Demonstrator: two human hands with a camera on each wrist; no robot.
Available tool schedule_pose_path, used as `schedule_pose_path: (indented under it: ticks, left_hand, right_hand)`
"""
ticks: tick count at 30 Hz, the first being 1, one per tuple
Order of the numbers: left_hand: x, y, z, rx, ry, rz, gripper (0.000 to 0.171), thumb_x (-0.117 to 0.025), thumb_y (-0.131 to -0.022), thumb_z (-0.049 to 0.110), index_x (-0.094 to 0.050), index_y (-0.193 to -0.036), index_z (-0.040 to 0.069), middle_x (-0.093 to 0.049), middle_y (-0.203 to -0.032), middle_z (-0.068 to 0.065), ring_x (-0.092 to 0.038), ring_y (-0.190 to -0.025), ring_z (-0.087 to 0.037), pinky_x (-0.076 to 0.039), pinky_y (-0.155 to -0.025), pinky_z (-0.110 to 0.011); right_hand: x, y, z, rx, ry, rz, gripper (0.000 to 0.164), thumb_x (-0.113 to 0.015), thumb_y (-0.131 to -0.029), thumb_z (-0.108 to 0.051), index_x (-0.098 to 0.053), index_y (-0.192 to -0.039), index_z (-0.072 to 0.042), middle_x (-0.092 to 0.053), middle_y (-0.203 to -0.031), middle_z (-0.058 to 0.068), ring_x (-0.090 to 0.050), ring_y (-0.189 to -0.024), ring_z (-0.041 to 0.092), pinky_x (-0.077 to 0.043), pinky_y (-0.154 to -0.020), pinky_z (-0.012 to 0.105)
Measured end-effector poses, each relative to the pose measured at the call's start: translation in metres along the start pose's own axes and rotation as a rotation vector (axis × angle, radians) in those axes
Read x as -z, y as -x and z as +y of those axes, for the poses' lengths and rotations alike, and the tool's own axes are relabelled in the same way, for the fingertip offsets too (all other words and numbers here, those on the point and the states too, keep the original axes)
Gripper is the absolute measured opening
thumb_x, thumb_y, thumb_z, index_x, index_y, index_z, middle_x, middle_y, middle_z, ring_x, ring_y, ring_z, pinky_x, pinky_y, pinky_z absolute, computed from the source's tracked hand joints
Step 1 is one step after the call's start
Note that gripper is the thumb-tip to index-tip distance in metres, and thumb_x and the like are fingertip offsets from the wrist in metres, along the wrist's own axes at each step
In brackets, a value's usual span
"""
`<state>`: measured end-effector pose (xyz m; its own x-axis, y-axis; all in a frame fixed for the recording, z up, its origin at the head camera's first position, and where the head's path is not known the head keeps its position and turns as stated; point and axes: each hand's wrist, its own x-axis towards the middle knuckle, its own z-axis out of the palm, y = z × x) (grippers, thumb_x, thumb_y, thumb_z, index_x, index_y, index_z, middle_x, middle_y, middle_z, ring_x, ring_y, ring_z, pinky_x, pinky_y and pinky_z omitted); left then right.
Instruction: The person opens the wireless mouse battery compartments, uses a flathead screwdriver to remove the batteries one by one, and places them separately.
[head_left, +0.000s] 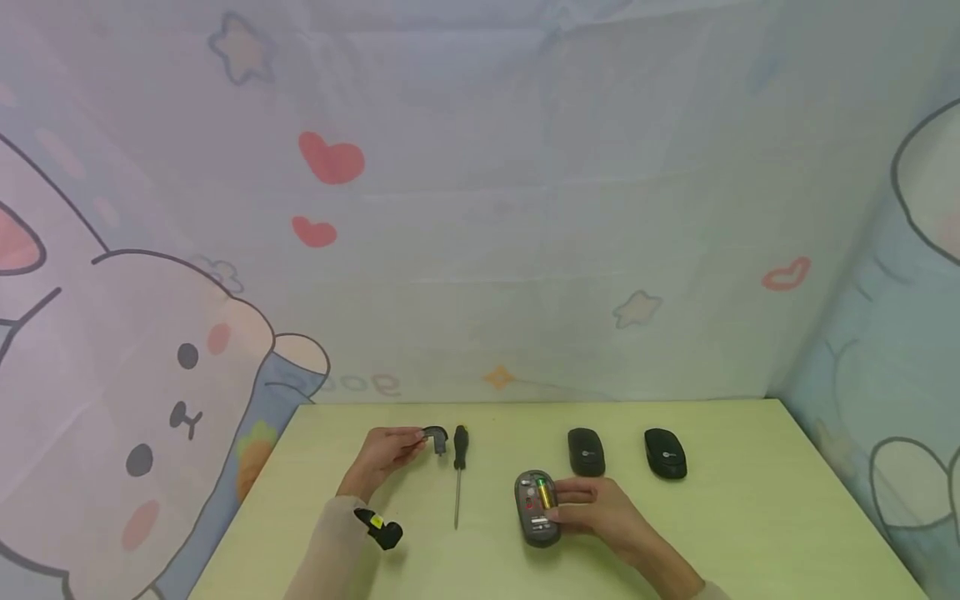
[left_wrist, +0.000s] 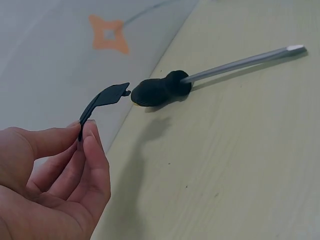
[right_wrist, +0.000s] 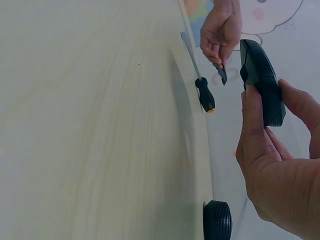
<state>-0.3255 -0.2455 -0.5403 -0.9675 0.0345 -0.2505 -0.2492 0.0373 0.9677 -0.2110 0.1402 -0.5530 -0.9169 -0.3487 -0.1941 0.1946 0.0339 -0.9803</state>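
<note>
My left hand [head_left: 386, 457] pinches a thin black battery cover [left_wrist: 107, 95] between thumb and fingers, above the table's far left part. In my right hand [head_left: 600, 512] is a computer mouse [head_left: 537, 530], held up off the table with its underside facing me. Its battery compartment is uncovered, and a gold and green battery [head_left: 543, 493] lies in it. The right wrist view shows the mouse [right_wrist: 262, 82] side-on, thumb on one side and fingers on the other. A screwdriver [head_left: 461, 450] with a black handle lies just right of the left hand.
Two more black mice lie on the pale table [head_left: 420, 567]: one mouse [head_left: 586, 450] just beyond the right hand, another mouse [head_left: 665, 454] farther right. A printed cloth [head_left: 480, 250] hangs behind the table. A small black device [head_left: 381, 530] sits on the left wrist.
</note>
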Motion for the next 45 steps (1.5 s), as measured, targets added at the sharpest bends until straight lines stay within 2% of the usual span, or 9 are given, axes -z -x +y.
schedule_pose_path:
  ticks: [6,14,23,30,34,41,45]
  left_hand:
    - [0.002,-0.007,-0.004,0.005,0.011,0.041,0.035,-0.071,-0.1,0.005,-0.067,-0.128,-0.015,-0.081,-0.093,-0.007,-0.074,-0.08,-0.008,-0.06,-0.07,-0.018]
    - [0.009,-0.012,-0.009,0.032,-0.016,0.077,0.036,-0.07,-0.099,0.004,-0.065,-0.128,-0.017,-0.08,-0.091,-0.007,-0.075,-0.078,-0.008,-0.062,-0.071,-0.019]
    - [0.018,-0.019,-0.008,0.069,-0.05,0.086,0.035,-0.069,-0.1,0.003,-0.064,-0.128,-0.017,-0.079,-0.088,-0.005,-0.073,-0.075,-0.006,-0.061,-0.069,-0.018]
    - [0.02,-0.022,-0.009,0.079,-0.068,0.072,0.035,-0.069,-0.1,0.003,-0.065,-0.128,-0.017,-0.078,-0.089,-0.006,-0.073,-0.075,-0.006,-0.061,-0.07,-0.018]
    - [0.019,-0.026,-0.007,0.059,-0.095,0.069,0.035,-0.07,-0.099,0.003,-0.065,-0.127,-0.017,-0.08,-0.091,-0.011,-0.073,-0.073,-0.007,-0.062,-0.069,-0.019]
    - [0.019,-0.028,-0.005,-0.014,-0.234,0.079,0.028,-0.068,-0.1,0.001,-0.069,-0.12,-0.018,-0.08,-0.093,-0.016,-0.073,-0.07,-0.008,-0.063,-0.068,-0.02]
    - [0.017,-0.028,-0.005,-0.042,-0.318,0.102,0.026,-0.069,-0.1,0.004,-0.071,-0.117,-0.016,-0.079,-0.091,-0.014,-0.071,-0.069,-0.007,-0.063,-0.067,-0.021]
  right_hand:
    - [0.001,0.0,0.0,0.001,-0.008,0.003,0.067,-0.087,-0.086,-0.015,-0.057,-0.14,0.011,-0.073,-0.129,0.023,-0.077,-0.105,0.023,-0.067,-0.09,0.037]
    - [0.002,0.002,-0.001,-0.02,-0.003,0.006,0.068,-0.087,-0.086,-0.016,-0.057,-0.141,0.011,-0.071,-0.132,0.023,-0.077,-0.107,0.024,-0.066,-0.092,0.038]
    - [0.001,0.002,0.003,-0.045,-0.001,0.004,0.068,-0.089,-0.084,-0.02,-0.06,-0.139,0.007,-0.073,-0.13,0.019,-0.076,-0.108,0.024,-0.066,-0.092,0.038]
    - [0.002,0.004,0.002,-0.038,0.003,-0.001,0.065,-0.087,-0.087,-0.017,-0.059,-0.14,0.009,-0.073,-0.131,0.02,-0.077,-0.108,0.024,-0.066,-0.092,0.038]
    - [0.003,0.005,-0.002,-0.03,0.005,0.004,0.063,-0.086,-0.087,-0.017,-0.06,-0.139,0.009,-0.073,-0.13,0.019,-0.077,-0.107,0.023,-0.066,-0.092,0.038]
    - [0.004,0.005,-0.004,-0.029,-0.002,0.008,0.064,-0.086,-0.087,-0.016,-0.059,-0.14,0.009,-0.073,-0.131,0.019,-0.076,-0.107,0.022,-0.066,-0.092,0.038]
    - [0.005,0.006,-0.004,-0.033,0.003,0.011,0.063,-0.086,-0.087,-0.016,-0.06,-0.139,0.008,-0.073,-0.131,0.02,-0.076,-0.108,0.022,-0.066,-0.092,0.038]
